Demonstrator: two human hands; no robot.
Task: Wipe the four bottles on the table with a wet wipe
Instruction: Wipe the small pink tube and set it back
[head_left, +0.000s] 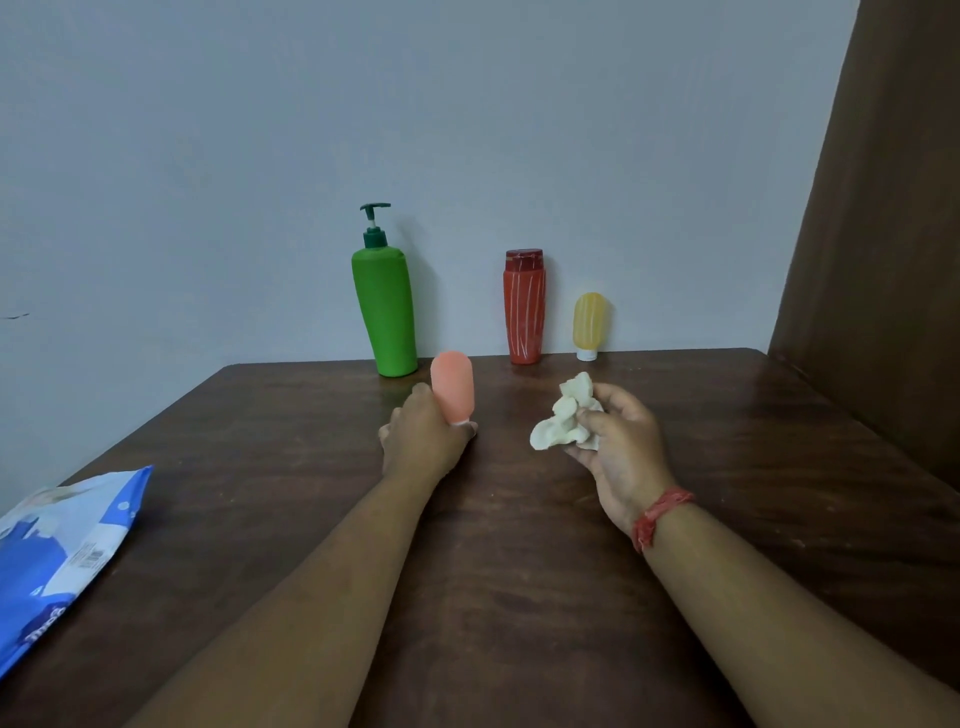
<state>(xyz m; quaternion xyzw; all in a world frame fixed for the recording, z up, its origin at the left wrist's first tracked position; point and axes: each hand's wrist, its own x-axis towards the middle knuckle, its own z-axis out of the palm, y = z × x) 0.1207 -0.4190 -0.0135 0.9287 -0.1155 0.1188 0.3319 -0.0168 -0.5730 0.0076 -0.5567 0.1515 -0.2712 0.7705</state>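
My left hand (423, 441) grips the lower end of a small pink-orange bottle (453, 384), which stands upright with its white cap down near the table's middle. To its right, my right hand (621, 452) holds a crumpled white wet wipe (566, 415), a short gap from the bottle. Along the wall at the back stand a tall green pump bottle (385, 306), a red bottle (524, 312) with a dark red cap, and a small yellow bottle (590, 322) on its white cap.
A blue and white pack of wipes (57, 551) lies at the left edge of the dark wooden table (519, 597). A grey wall stands behind the table and a brown wooden panel (883, 234) rises at the right.
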